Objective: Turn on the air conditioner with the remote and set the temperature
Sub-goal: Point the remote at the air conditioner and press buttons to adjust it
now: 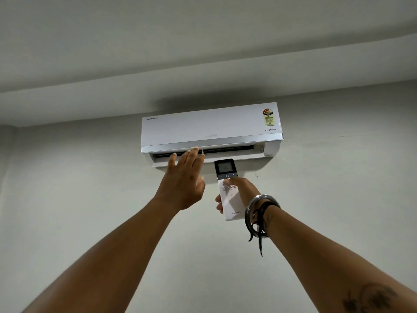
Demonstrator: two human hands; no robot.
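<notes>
air conditioner [211,128]: white wall unit mounted high on the wall [90,188], just under the ceiling [158,41]. Bottom flap [225,157] swung open, dark vent slot visible above it. Colour sticker [268,117] at top right of front panel, "INVERTER" printed below it.

remote [229,188]: white body with a black top section, held upright and pointed up at the air conditioner, just below the flap, right of centre. Screen [225,167] in the black section looks grey; digits not readable. Row below the screen shows minus, power and plus marks. Brand print near the bottom end.

right hand [239,193]: closed around the remote from its right side. Thumb [232,181] lies across the front on the white buttons just below the black row; which button is under it, cannot tell. Fingertips [218,203] wrap round the back and show at the remote's left edge.

left hand [184,179]: wide open, fingers straight and together, palm facing away toward the air conditioner, holding nothing. Fingertips overlap the vent and lower trim from this view; touching or just short of it, cannot tell.

gap: left hand just beside the remote, not touching it.

right wrist: metal bangle [259,211] plus dark threads [261,222] with loose ends hanging down.

right forearm: dark tattoo [370,299] near the lower right corner.
</notes>
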